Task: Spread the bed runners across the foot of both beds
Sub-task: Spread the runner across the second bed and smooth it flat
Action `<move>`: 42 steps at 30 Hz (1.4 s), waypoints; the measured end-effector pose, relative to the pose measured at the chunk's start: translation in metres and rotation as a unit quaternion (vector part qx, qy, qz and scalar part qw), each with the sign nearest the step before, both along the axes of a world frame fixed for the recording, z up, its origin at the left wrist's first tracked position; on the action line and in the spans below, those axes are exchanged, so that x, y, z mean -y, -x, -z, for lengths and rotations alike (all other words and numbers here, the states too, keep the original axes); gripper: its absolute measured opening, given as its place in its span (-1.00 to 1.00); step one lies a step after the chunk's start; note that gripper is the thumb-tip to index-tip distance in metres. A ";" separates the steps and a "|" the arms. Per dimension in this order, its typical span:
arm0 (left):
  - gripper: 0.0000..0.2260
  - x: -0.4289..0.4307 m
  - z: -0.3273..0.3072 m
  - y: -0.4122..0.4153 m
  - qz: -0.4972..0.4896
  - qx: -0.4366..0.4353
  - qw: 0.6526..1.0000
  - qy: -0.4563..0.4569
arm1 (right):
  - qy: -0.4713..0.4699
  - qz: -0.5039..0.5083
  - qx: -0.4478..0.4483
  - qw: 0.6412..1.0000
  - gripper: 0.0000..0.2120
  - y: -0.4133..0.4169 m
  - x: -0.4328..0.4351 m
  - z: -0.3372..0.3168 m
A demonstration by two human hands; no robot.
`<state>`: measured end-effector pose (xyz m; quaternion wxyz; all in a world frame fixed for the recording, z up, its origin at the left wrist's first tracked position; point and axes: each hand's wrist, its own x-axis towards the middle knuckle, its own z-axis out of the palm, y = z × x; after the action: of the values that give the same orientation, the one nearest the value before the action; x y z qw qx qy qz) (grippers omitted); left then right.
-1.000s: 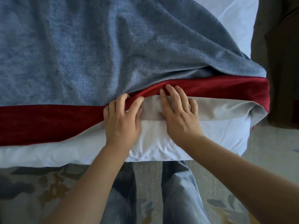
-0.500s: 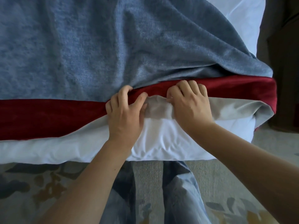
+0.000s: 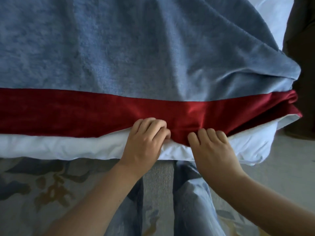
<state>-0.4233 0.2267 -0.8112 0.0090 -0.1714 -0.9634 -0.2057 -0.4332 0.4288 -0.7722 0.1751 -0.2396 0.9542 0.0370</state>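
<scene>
A dark red velvet bed runner [image 3: 68,113] lies as a band across the foot of the bed, over the white duvet [image 3: 59,147]. Its far side is covered by a blue-grey blanket [image 3: 119,48]. My left hand [image 3: 146,138] grips the runner's near edge with curled fingers at the middle of the bed. Just to its right, my right hand [image 3: 211,147] holds the same edge, fingers curled over it. At the right corner the runner is bunched and its pale underside [image 3: 288,119] shows.
Dark brown furniture [image 3: 303,48] stands close to the bed's right side. A patterned carpet [image 3: 42,184] covers the floor below the bed's foot. My legs in blue jeans [image 3: 192,201] stand against the bed edge.
The runner's near edge was folded back, showing its grey underside. Both hands took hold of it and drew it toward me, so red fabric now covers that strip.
</scene>
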 end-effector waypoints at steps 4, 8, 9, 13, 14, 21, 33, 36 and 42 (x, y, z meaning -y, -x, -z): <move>-0.89 -0.004 -0.001 -0.024 0.016 0.023 0.999 -0.021 | -0.071 0.026 0.079 0.994 -0.86 -0.010 0.005 0.001; -0.86 -0.010 -0.004 -0.024 0.003 0.015 0.999 -0.048 | -0.102 0.061 0.187 0.975 -0.81 0.002 0.020 -0.002; -0.86 -0.011 -0.004 -0.024 -0.001 0.009 0.998 -0.055 | -0.128 0.069 0.221 0.964 -0.78 0.006 0.021 -0.002; -0.87 -0.012 0.006 -0.038 0.003 0.036 0.999 0.009 | -0.137 0.069 0.265 0.952 -0.71 0.010 0.017 0.000; -0.82 -0.014 0.008 -0.040 0.007 0.056 0.998 0.026 | -0.149 0.052 0.276 0.948 -0.76 0.014 0.017 -0.003; -0.74 -0.041 -0.019 0.028 -0.015 0.131 0.991 0.017 | -0.040 -0.028 0.382 0.923 -0.64 0.052 -0.004 -0.011; -0.69 -0.101 -0.031 0.269 -0.068 0.021 0.996 0.045 | 0.168 0.099 0.122 0.973 -0.72 0.255 -0.044 -0.022; -0.76 -0.109 -0.028 0.306 -0.059 0.024 0.993 0.102 | 0.194 0.161 0.087 0.964 -0.62 0.285 -0.054 -0.018; -0.69 -0.114 -0.021 0.349 -0.055 0.165 0.967 0.189 | 0.182 0.259 0.126 0.940 -0.50 0.314 -0.071 -0.002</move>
<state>-0.7726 0.3404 -0.7897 -0.1709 -0.0800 -0.9810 -0.0447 -0.7477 0.5000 -0.7707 0.2511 -0.0142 0.9437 -0.2148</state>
